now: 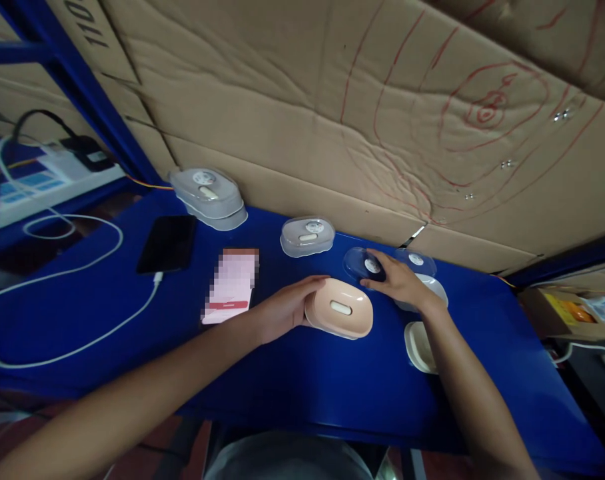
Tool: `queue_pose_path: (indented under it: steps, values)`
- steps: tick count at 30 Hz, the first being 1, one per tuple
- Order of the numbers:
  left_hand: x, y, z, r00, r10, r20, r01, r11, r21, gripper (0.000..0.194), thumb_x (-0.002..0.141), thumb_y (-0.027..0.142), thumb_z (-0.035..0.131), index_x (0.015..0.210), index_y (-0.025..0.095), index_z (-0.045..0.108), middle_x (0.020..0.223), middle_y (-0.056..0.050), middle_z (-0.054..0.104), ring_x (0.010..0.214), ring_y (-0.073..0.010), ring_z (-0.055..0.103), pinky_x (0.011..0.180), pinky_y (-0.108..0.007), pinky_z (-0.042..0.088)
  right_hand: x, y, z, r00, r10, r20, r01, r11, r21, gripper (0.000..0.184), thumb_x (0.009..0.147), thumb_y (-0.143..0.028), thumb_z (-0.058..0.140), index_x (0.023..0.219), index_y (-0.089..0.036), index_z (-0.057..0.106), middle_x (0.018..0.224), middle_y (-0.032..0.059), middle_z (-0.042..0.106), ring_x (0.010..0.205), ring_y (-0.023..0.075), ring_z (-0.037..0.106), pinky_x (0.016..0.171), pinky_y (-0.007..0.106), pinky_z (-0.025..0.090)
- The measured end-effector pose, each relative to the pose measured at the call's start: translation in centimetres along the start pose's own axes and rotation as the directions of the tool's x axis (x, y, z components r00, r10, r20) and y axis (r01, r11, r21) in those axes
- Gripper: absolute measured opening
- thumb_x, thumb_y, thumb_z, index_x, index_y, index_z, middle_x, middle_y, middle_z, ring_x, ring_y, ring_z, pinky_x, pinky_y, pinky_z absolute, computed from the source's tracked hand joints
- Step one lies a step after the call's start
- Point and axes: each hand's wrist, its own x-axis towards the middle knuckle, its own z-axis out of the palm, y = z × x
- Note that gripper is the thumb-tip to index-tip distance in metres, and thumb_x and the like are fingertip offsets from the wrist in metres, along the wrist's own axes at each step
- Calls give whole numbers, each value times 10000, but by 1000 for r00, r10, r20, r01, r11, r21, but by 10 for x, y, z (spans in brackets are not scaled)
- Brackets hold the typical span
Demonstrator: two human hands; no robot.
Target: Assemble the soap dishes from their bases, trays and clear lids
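Note:
My left hand (295, 310) is closed on the left end of a peach oval plastic box (355, 312), which has a white pill-shaped piece in the middle of its upper face. To its upper right, my right hand (395, 277) grips a clear plastic lid (355, 263) by its right side, thumb below and fingers above. The lid carries a round white sticker and is apart from the peach box. Beyond the right hand lies another clear lid (427, 262) with a sticker. Partly hidden by my right wrist and forearm are a white oval box (435, 288) and a cream oval box (418, 347).
A lidded grey oval box (307, 237) and a stack of similar boxes (210, 197) stand along the cardboard wall (262, 100). A lit phone (232, 283), a dark phone (167, 243) on a white cable (107, 340) and a power strip (12, 207) lie to the left.

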Motion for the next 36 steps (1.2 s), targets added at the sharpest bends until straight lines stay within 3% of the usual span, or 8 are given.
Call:
queue_pose_path:
  steps: [2, 5, 8, 13, 17, 22, 28, 36]
  values:
    - [3, 1, -4, 1000, 14, -3, -14, 1000, -1, 437, 899, 425, 772, 1283, 231, 699, 1214, -96, 753, 1048, -281, 727, 804, -368, 590, -1, -1, -6, 999, 41, -29, -41, 999, 14, 746, 922, -523, 724, 1535, -188, 462, 1387, 192, 679, 1232, 383, 681, 1047, 549, 530]
    - [6, 6, -10, 999, 30, -32, -30, 1000, -9, 429, 928, 406, 735, 1316, 231, 687, 1239, -100, 748, 1058, -276, 718, 805, -364, 589, -7, -14, -21, 993, 39, -114, -26, 993, 114, 746, 899, -565, 746, 1494, -193, 493, 1373, 183, 681, 1253, 381, 667, 1043, 539, 547]
    - [8, 10, -11, 999, 44, -33, -44, 999, -10, 418, 964, 426, 687, 1332, 227, 686, 1252, -104, 748, 1059, -269, 712, 825, -364, 584, -20, -40, -34, 985, -147, -94, 170, 934, 316, 742, 935, -579, 714, 1553, -282, 429, 1508, 112, 606, 1344, 312, 622, 1092, 482, 543]
    - [10, 6, -10, 997, 71, 7, -71, 997, -15, 435, 1013, 496, 602, 1358, 247, 691, 1312, -91, 739, 1088, -253, 707, 856, -348, 574, -32, -72, -24, 935, -354, 34, 328, 894, 306, 813, 959, -497, 726, 1648, -370, 314, 1678, 70, 433, 1536, 339, 424, 1231, 592, 403]
    - [10, 3, -13, 994, 94, 54, -94, 996, -1, 456, 1027, 522, 574, 1378, 252, 685, 1336, -93, 734, 1147, -265, 699, 882, -353, 569, -30, -72, -11, 933, -347, 94, 302, 898, 320, 835, 973, -476, 717, 1669, -391, 265, 1723, 73, 349, 1591, 340, 323, 1258, 610, 356]
    - [10, 1, -13, 990, 128, 60, -125, 990, -61, 419, 1002, 508, 638, 1320, 246, 711, 1360, -98, 716, 1135, -273, 708, 885, -370, 572, -31, -74, -13, 925, -356, 132, 304, 903, 304, 864, 978, -414, 717, 1681, -395, 214, 1749, 71, 287, 1614, 327, 265, 1274, 602, 328]
    - [13, -2, -17, 972, 221, 80, -209, 969, -133, 366, 974, 439, 709, 1269, 224, 728, 1328, -107, 717, 1090, -247, 706, 871, -341, 570, -32, -81, -12, 936, -343, 83, 317, 921, 225, 845, 968, -362, 725, 1666, -400, 251, 1733, 76, 317, 1603, 325, 292, 1266, 603, 334]
    - [8, 0, -14, 979, 200, 40, -190, 966, -175, 290, 973, 349, 717, 1227, 215, 756, 1263, -85, 733, 1046, -221, 699, 820, -299, 573, -35, -83, -11, 931, -360, 57, 349, 925, 151, 853, 939, -308, 761, 1646, -398, 291, 1684, 102, 355, 1575, 329, 330, 1255, 585, 348]
